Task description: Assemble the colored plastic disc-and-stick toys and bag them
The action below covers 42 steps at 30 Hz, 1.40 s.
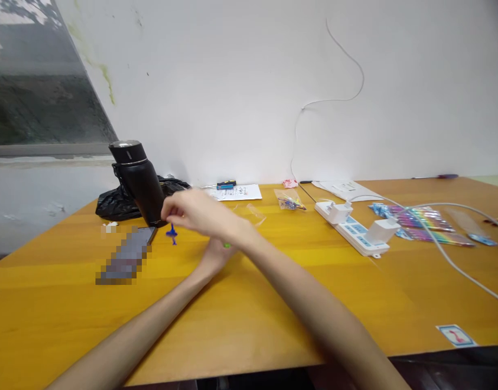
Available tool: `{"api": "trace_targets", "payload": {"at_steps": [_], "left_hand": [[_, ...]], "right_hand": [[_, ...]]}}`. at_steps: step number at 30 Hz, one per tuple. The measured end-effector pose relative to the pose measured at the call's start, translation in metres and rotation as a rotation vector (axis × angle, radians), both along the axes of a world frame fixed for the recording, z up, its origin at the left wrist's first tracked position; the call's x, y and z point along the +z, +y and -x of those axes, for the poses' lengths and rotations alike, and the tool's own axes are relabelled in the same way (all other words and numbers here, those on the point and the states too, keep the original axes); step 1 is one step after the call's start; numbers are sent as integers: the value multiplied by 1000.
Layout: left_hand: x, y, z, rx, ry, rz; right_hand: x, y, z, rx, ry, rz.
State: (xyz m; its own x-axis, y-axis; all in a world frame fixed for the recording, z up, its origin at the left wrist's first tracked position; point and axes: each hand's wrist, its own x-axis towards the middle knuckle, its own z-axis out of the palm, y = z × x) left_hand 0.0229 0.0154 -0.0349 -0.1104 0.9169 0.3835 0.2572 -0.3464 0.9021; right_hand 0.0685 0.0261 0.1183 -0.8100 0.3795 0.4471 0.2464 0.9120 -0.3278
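My right hand (192, 211) reaches across to the left, over my left hand. Its fingers are pinched together. A small blue plastic piece (172, 234) with a wide middle and a thin stem hangs at the fingertips, its top hidden by them. Lower and to the right, my left hand (217, 253) is partly covered by my right wrist. A bit of a small green piece (227, 245) shows in that hand; most of its fingers are hidden. Left of the blue piece lies a phone (129, 254), blurred out by pixel blocks.
A black thermos (141, 181) stands before a black plastic bag (116, 203). Screwdrivers (226, 185) lie on paper (249, 192). Toward the right are a small clear bag (289, 200), a white power strip (354, 233) with plugs and cables, and colourful packets (423, 219). A sticker (457, 336) marks the front edge.
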Motion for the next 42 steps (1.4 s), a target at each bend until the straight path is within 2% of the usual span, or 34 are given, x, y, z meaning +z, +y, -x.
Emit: {"api": "trace_targets", "payload": {"at_steps": [1,3,5,9,12,18,25,37,42], "left_hand": [[2,-1,1,-3,7,8],[5,-3,2,-93,-108,20],[7,-4,3,-129,-200,52],[8,-3,3,-113,-234,94],[10,-4,5,-123,-241,92],[15,-8,7,-62,-205,22],[19,-10,4,-102,-231,28],[22,-9,3,-85,-249,22],[23,-9,4,-81,-245,20]], "right_hand": [[16,1,-15,-12,43,35],[43,2,-51,-54,103,85],[61,1,-86,-148,140,87],[73,6,-136,-363,175,48],[71,12,-150,-458,160,41],[58,19,-132,-432,61,50],[42,18,-100,-497,-157,76],[42,14,-96,-586,-167,-61],[36,14,-89,-537,-284,-8]]}}
